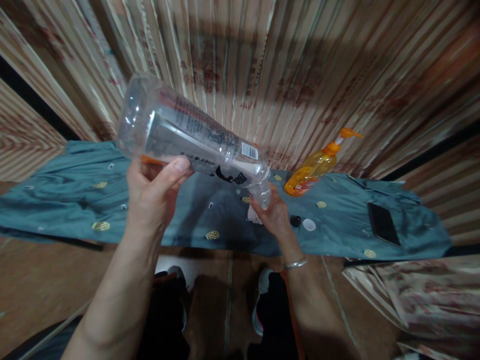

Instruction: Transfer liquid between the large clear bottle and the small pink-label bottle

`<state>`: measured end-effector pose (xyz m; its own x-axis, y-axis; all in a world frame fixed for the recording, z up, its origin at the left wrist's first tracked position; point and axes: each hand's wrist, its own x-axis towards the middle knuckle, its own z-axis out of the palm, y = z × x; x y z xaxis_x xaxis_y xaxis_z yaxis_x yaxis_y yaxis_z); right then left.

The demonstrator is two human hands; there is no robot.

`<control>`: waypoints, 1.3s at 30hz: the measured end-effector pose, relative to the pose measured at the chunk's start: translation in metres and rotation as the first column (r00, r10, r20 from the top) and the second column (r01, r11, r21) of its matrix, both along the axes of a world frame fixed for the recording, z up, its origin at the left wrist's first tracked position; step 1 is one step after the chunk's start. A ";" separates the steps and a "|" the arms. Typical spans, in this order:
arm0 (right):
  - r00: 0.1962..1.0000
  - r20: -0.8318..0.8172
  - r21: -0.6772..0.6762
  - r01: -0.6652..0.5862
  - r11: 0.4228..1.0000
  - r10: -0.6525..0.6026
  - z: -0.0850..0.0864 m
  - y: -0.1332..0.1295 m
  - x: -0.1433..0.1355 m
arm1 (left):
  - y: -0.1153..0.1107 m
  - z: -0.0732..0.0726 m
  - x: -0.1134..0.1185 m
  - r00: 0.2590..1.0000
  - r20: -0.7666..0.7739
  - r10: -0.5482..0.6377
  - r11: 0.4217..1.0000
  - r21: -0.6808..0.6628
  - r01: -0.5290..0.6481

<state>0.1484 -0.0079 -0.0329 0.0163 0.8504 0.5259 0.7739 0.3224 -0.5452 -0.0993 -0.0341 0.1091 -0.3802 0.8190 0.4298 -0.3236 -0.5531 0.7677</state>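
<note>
In the head view, the bottle [187, 132] was already uncapped and tipped, neck down to the right, above the middle of the bench [56, 175]. Two caps [303, 222] lay loose near the front edge; whether anything poured, I could not tell. The left hand [152, 197] was closed around the bottle's wide end. The right hand [273, 212] curled at the neck, holding something small and white. A pump bottle [317, 167] stood by the back edge, a phone [382, 222] toward the right end.

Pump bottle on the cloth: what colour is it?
Orange, with an orange pump head; the pump bottle shows best in the head view, lying on the teal cloth.
</note>
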 end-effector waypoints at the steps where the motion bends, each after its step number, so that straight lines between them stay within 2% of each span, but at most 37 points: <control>1: 1.000 -0.004 0.001 0.000 1.000 0.000 0.000 0.000 0.000 | 0.000 -0.001 -0.001 1.000 -0.002 0.005 1.000 0.002 -0.005; 25: 1.000 -0.004 0.026 0.009 1.000 -0.009 -0.002 0.000 0.001 | 0.000 -0.004 0.002 0.999 0.051 0.000 1.000 -0.029 0.001; 39: 1.000 -0.017 0.035 0.001 0.999 0.000 -0.001 0.001 0.001 | 0.001 -0.009 0.000 1.000 0.026 -0.008 1.000 -0.009 0.008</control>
<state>0.1496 -0.0068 -0.0339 0.0261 0.8314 0.5550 0.7648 0.3409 -0.5466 -0.0995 -0.0329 0.1004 -0.3847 0.8260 0.4120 -0.3482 -0.5432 0.7640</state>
